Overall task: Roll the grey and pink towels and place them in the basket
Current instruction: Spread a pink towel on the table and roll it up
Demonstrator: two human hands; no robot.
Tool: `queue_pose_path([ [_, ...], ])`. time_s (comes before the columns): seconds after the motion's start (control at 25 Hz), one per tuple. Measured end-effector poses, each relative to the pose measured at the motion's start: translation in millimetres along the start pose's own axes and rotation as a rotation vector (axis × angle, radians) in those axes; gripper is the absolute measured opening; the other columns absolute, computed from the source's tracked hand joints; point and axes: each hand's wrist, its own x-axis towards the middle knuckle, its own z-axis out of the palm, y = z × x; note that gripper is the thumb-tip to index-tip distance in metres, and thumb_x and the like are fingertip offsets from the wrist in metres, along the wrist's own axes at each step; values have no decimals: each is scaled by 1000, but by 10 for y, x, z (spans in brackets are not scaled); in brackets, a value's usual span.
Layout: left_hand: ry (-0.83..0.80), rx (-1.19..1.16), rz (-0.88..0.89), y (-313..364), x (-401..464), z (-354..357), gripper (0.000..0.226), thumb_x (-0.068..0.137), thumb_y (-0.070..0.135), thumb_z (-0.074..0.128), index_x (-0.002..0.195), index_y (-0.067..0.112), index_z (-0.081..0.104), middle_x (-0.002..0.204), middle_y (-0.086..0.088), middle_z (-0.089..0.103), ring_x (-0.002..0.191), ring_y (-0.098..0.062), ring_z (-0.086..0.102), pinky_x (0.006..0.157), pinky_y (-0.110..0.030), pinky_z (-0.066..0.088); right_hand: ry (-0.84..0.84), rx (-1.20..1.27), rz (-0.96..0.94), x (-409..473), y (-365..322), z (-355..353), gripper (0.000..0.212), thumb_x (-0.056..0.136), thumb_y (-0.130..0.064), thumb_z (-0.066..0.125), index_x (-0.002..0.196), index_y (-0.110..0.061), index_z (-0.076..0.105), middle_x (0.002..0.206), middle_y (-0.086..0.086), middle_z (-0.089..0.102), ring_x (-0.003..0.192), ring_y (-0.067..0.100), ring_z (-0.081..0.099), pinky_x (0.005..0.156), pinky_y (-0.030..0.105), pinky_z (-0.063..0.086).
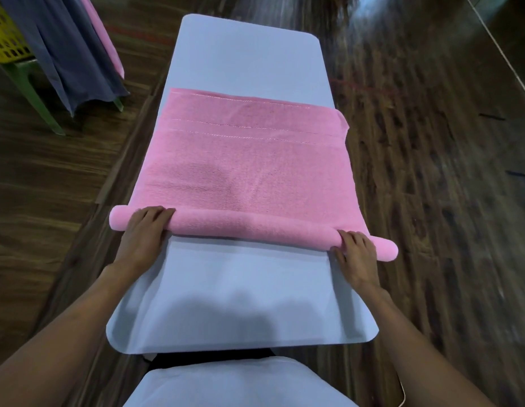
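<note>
A pink towel (249, 160) lies spread across the white table (246, 60), its near edge rolled into a tube that overhangs both table sides. My left hand (146, 230) rests on the roll near its left end, fingers curled over the top. Near the roll's right end my right hand (355, 251) lies the same way, fingers curved on the roll. A grey towel (70, 51) hangs at the top left beside another pink cloth (108, 42). A yellow basket (6, 33) stands at the far top left, partly cut off.
The basket sits on a green plastic stool (32, 92). Dark wooden floor (431, 171) surrounds the narrow table on both sides. The near stretch of the tabletop (243, 289) lies bare between my arms.
</note>
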Motion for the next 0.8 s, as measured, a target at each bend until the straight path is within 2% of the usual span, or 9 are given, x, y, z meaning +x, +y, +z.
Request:
queue_pose_path([
  [0.16, -41, -58, 23, -37, -140, -55, 39, 83, 1, 62, 122, 3, 60, 115, -19, 62, 106, -41, 53, 91, -53, 45, -112, 6, -33, -110, 83, -74, 39, 95, -32, 49, 128, -12, 59, 120, 9, 65, 108, 31, 56, 97, 48, 44],
  [0.24, -124, -63, 45, -86, -266, -69, 42, 79, -5, 65, 120, 1, 62, 111, -20, 64, 101, -41, 56, 88, -54, 47, -240, -19, -56, -174, 167, -143, 38, 100, -28, 48, 135, -14, 53, 127, 9, 61, 114, 30, 54, 100, 45, 41],
  [0.36, -271, -120, 68, -129, -129, -128, 39, 78, -5, 56, 116, -1, 65, 107, -23, 66, 99, -42, 59, 89, -47, 44, -413, 46, 36, -45, 178, -237, 42, 101, -30, 48, 141, -20, 46, 133, 10, 53, 119, 30, 50, 102, 43, 39],
  [0.4, -298, -149, 18, -131, -18, -143, 39, 80, -7, 55, 117, -2, 64, 110, -24, 65, 103, -41, 59, 92, -45, 42, -382, 144, 105, 11, 142, -246, 42, 99, -27, 53, 140, -20, 48, 133, 12, 49, 118, 30, 50, 104, 44, 39],
  [0.48, -251, -213, -93, -83, 150, -181, 37, 82, -8, 58, 118, -1, 63, 114, -24, 62, 107, -40, 56, 94, -42, 40, -147, 305, 245, 48, 31, -231, 36, 93, -20, 63, 128, -17, 59, 130, 14, 47, 112, 31, 53, 101, 46, 42],
  [0.56, -28, -155, -107, 10, 129, -210, 24, 86, 0, 60, 108, 5, 68, 105, -20, 59, 96, -41, 54, 83, -45, 43, 123, 145, 235, -54, -98, -146, 24, 91, -19, 65, 114, -15, 66, 120, 14, 56, 105, 32, 55, 91, 49, 46],
  [0.6, 62, -77, -70, 59, 45, -201, 21, 89, 8, 55, 105, 7, 69, 102, -18, 58, 92, -40, 52, 77, -47, 43, 179, 44, 188, -150, -125, -58, 24, 92, -20, 63, 115, -15, 66, 118, 13, 60, 105, 32, 55, 90, 50, 47],
  [0.68, 115, -1, 4, 175, -197, -159, 39, 89, 19, 38, 113, 5, 66, 107, -18, 57, 94, -40, 50, 75, -50, 45, 175, -40, 82, -356, -112, 101, 38, 91, -25, 64, 128, -15, 59, 128, 12, 59, 116, 32, 53, 96, 51, 46],
  [0.8, 67, 40, 43, 198, -319, -72, 50, 90, 25, 32, 125, 0, 57, 122, -22, 54, 109, -40, 48, 94, -54, 43, 103, -54, -20, -357, 3, 166, 58, 86, -30, 70, 138, -13, 49, 138, 10, 53, 127, 32, 48, 105, 52, 42],
])
